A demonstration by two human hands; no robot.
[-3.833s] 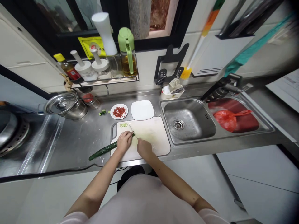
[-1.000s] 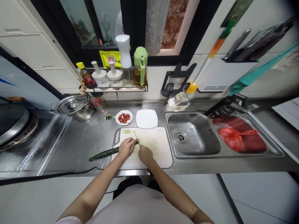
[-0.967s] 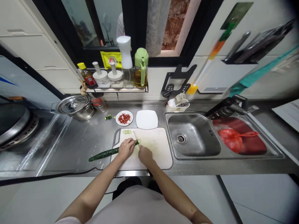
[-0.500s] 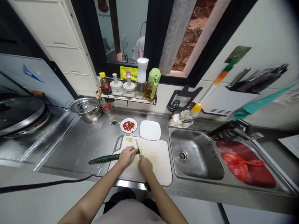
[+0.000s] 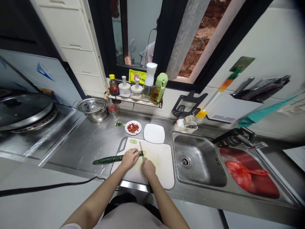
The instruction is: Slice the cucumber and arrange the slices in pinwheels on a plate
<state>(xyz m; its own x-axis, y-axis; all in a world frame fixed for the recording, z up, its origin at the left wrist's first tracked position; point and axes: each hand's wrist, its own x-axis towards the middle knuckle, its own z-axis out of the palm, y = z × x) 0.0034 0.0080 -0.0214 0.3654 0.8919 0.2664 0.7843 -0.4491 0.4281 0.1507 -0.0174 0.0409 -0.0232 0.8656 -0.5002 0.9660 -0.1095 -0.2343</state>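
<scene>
Green cucumber across board, overhanging at 9 o'clock; left hand clamped on it; right hand closed round knife; a roll could bring the nearby left fingertips under the blade.

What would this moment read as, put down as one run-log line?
left hand: on cucumber | right hand: holding knife | board: cucumber slices near far edge
</scene>
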